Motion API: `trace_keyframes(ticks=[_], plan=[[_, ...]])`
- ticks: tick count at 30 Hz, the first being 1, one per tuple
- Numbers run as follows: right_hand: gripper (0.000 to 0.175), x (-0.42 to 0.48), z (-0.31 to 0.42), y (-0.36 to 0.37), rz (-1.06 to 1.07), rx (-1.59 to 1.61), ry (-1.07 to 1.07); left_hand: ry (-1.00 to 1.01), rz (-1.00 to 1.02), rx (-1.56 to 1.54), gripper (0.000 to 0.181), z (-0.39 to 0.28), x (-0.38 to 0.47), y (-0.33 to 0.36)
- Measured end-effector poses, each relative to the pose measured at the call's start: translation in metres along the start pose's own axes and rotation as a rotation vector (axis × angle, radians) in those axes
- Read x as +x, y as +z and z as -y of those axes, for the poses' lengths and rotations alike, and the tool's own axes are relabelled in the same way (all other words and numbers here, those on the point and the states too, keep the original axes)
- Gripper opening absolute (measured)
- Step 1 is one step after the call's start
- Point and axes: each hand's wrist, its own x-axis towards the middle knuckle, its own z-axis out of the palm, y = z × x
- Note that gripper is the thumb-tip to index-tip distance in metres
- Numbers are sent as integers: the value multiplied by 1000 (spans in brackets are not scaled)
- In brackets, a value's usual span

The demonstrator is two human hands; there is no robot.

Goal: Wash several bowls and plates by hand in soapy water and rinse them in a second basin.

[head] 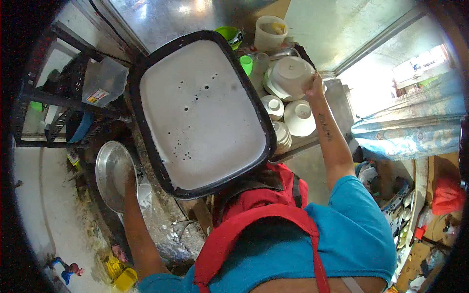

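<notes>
My right hand [315, 87] is at the right edge of a large upside-down white bowl [293, 75], its fingers gripping the rim. Beneath that bowl is more white dishware, partly hidden. Smaller upturned white bowls [300, 119] and a stack of dishes [281, 137] stand close by. On the left, my left hand [129, 177] reaches into a round metal basin [110, 174]; its fingers are dark and blurred, so their grip is unclear. Between my arms sits a big black rectangular tub [271, 141], filled with greyish-white suds [220, 135].
Behind the bowls are a translucent bucket [270, 34], a green cup [246, 65] and a green basket [229, 34]. A black rack [73, 100] holding a clear plastic container [106, 80] stands at left. A blue patterned curtain [406, 117] hangs at right.
</notes>
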Motion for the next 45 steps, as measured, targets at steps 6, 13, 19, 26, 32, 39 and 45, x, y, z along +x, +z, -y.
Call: trace_keyframes(ticks=[6, 13, 19, 26, 32, 39, 45], plan=[[40, -28, -79, 66, -16, -266, -23, 512, -75, 744, 38, 43, -2, -129], [81, -21, -26, 34, -237, -1567, -584, 399, -250, 547, 32, -45, 1, 2], [84, -20, -19, 45, -233, -1698, -400, 215, -492, -335, 43, -183, -95, -11], [41, -93, -55, 108, 395, -1242, -1154, 494, -337, -471, 44, -194, -129, 20], [34, -227, -55, 164, 831, -506, 222, 386, 240, -441, 34, -188, -135, 198], [43, -201, -41, 106, 593, -231, 369, 103, 534, -629, 34, -187, -151, 309], [41, -203, -16, 116, 524, -266, 243, 177, 509, -343, 39, -171, -150, 271]])
